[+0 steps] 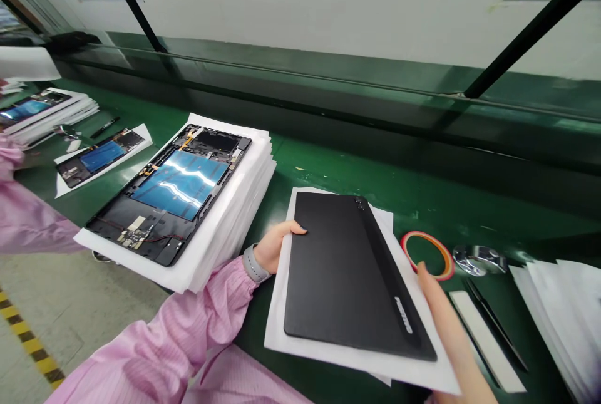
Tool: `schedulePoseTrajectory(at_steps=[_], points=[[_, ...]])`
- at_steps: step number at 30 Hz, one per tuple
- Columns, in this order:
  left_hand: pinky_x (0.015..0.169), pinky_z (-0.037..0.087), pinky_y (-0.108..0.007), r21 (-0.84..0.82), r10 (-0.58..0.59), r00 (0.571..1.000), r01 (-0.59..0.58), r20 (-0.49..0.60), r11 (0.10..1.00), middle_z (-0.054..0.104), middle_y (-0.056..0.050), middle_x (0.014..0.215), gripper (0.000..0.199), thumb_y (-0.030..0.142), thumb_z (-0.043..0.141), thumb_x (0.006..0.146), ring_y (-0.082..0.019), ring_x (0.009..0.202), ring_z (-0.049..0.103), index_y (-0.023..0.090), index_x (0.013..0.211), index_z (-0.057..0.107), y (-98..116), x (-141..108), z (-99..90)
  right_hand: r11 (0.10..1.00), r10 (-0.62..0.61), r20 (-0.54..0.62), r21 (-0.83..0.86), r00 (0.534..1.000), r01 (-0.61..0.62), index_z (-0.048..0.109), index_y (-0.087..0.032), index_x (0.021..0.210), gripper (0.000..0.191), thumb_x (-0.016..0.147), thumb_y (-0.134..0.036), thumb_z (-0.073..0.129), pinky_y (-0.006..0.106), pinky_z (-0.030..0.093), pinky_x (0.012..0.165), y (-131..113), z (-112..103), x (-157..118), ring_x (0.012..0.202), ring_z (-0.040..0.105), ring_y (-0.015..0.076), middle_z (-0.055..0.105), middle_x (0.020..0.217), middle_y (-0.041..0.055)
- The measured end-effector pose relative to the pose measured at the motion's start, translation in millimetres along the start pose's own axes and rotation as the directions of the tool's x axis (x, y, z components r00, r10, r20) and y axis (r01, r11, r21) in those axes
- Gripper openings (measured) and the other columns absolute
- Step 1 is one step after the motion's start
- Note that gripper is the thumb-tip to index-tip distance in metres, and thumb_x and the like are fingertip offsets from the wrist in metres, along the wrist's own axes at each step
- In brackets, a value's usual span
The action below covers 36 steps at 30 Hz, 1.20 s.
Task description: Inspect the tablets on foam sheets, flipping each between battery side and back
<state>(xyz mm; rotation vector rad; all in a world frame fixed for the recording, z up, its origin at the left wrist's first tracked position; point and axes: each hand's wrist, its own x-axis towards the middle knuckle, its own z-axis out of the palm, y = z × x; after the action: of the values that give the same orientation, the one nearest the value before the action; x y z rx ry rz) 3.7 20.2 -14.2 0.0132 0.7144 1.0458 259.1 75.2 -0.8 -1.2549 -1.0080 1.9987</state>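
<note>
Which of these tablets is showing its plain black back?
The tablet between your left hand and right hand; the three tablets to its left lie open, showing blue panels.

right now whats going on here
A person in pink sleeves is handling a black tablet, back facing up, on a white sheet. The left hand is on the tablet's edge, and the right hand is at the sheet's right side. To the left, an opened tablet with its insides showing sits on a stack of white sheets.
</note>
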Motion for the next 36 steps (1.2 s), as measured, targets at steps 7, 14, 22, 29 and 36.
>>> schedulePoseTrajectory(at_steps=[7, 14, 22, 29, 36], points=[[0.067, 0.050, -0.027, 0.161, 0.293, 0.953, -0.303, 0.080, 0.939, 0.076, -0.010, 0.084, 0.040, 0.037, 0.077, 0.071, -0.022, 0.077, 0.070, 0.010, 0.099, 0.072, -14.9, -5.1, 15.4, 0.966, 0.189, 0.078, 0.163, 0.979, -0.199, 0.078, -0.022, 0.098, 0.036, 0.064, -0.027, 0.085, 0.040, 0.060, 0.068, 5.6, -0.8, 6.2, 0.080, 0.073, 0.0330, 0.077, 0.090, 0.0084], [0.094, 0.048, -0.035, 0.483, 0.378, 0.812, -0.573, 0.445, 0.662, 0.065, -0.010, 0.122, 0.057, 0.039, 0.076, 0.078, -0.027, 0.110, 0.061, 0.022, 0.129, 0.057, -22.5, -33.8, 53.1, 0.955, 0.059, 0.176, 0.276, 0.983, -0.106, 0.078, -0.024, 0.098, 0.028, 0.070, -0.026, 0.082, 0.038, 0.054, 0.084, 10.0, 7.1, 3.5, 0.092, 0.071, 0.0300, 0.077, 0.096, 0.0069], [0.088, 0.050, -0.035, 0.677, 0.285, 0.816, -0.577, 0.502, 0.458, 0.056, -0.012, 0.129, 0.060, 0.035, 0.069, 0.081, -0.027, 0.108, 0.058, 0.024, 0.137, 0.051, -29.7, -52.2, 84.1, 0.976, -0.081, 0.238, 0.214, 0.968, 0.029, 0.078, -0.023, 0.092, 0.022, 0.071, -0.031, 0.078, 0.043, 0.051, 0.087, 13.5, 10.6, 1.7, 0.094, 0.068, 0.0329, 0.076, 0.094, 0.0057], [0.100, 0.042, -0.033, 0.652, 0.330, 0.690, -0.721, 0.644, 0.234, 0.063, -0.008, 0.119, 0.047, 0.032, 0.067, 0.080, -0.026, 0.107, 0.058, 0.025, 0.126, 0.064, -22.5, -57.1, 87.4, 0.952, -0.248, 0.057, 0.199, 0.967, 0.233, 0.076, -0.027, 0.097, 0.028, 0.072, -0.040, 0.078, 0.041, 0.052, 0.088, 23.9, 6.6, 6.4, 0.100, 0.066, 0.0319, 0.074, 0.106, 0.0052], [0.076, 0.049, -0.030, 0.815, 0.663, 0.666, -0.562, 0.341, 0.145, 0.068, -0.007, 0.083, 0.035, 0.054, 0.068, 0.078, -0.023, 0.080, 0.060, 0.020, 0.085, 0.077, -32.6, -33.3, 39.6, 0.823, -0.566, -0.376, -0.205, 0.734, 0.530, 0.074, -0.030, 0.092, 0.029, 0.066, -0.026, 0.084, 0.041, 0.049, 0.097, 69.2, -27.3, 18.7, 0.115, 0.060, 0.0368, 0.075, 0.099, 0.0046]])
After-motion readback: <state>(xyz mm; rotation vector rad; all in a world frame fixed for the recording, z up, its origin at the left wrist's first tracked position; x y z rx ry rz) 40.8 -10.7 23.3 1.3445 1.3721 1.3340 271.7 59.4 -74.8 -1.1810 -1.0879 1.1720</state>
